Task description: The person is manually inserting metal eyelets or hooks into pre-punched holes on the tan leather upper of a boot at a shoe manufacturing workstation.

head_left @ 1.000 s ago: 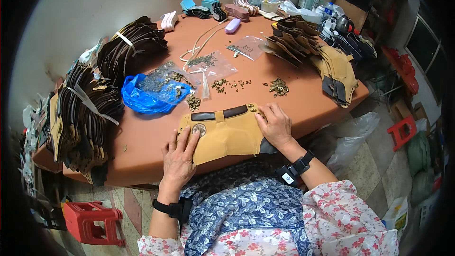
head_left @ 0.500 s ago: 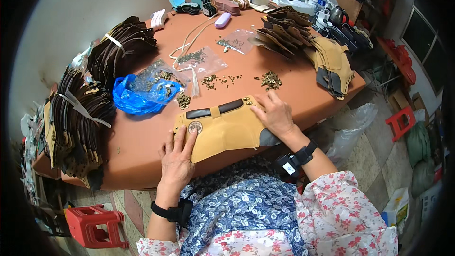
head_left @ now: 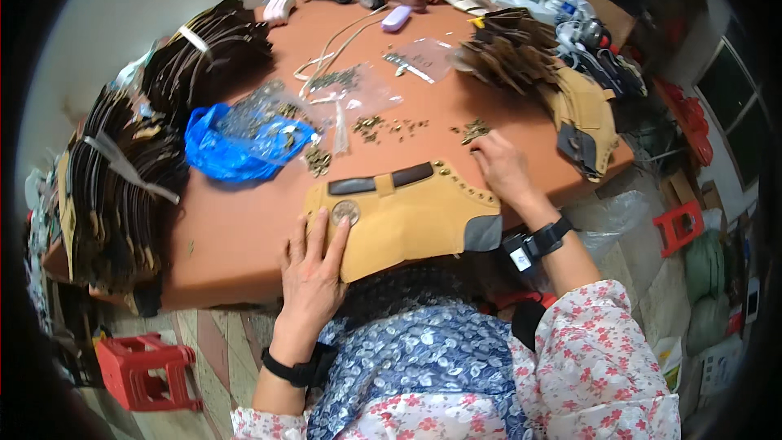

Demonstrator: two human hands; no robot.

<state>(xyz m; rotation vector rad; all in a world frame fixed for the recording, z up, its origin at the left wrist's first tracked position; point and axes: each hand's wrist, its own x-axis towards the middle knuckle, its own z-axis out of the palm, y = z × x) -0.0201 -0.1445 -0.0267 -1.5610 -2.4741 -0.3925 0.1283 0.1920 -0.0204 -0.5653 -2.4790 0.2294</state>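
Observation:
A tan shoe upper [head_left: 407, 224] lies flat before me, with a dark brown padded strip along its far edge, a grey patch at its right corner and brass eyelets down its right edge. My left hand [head_left: 314, 269] rests flat on its left part, fingers stretched out beside a round dark emblem [head_left: 345, 213]. My right hand [head_left: 507, 169] is off the upper, its fingertips drawn together at the near edge of a small heap of brass hardware [head_left: 471, 129]. Whatever those fingers pinch is too small to make out.
Loose brass pieces [head_left: 371, 127], a blue plastic bag [head_left: 232, 151] and clear bags of fittings [head_left: 350, 85] lie beyond the upper. Bundled dark uppers [head_left: 114, 187] stack up at left, more tan uppers [head_left: 582, 110] at right. A red stool [head_left: 147, 371] stands at lower left.
My right hand has left the upper's right edge and moved right to the brass heap, uncovering the eyelets. My left hand stays on the upper. The whole view has shifted slightly.

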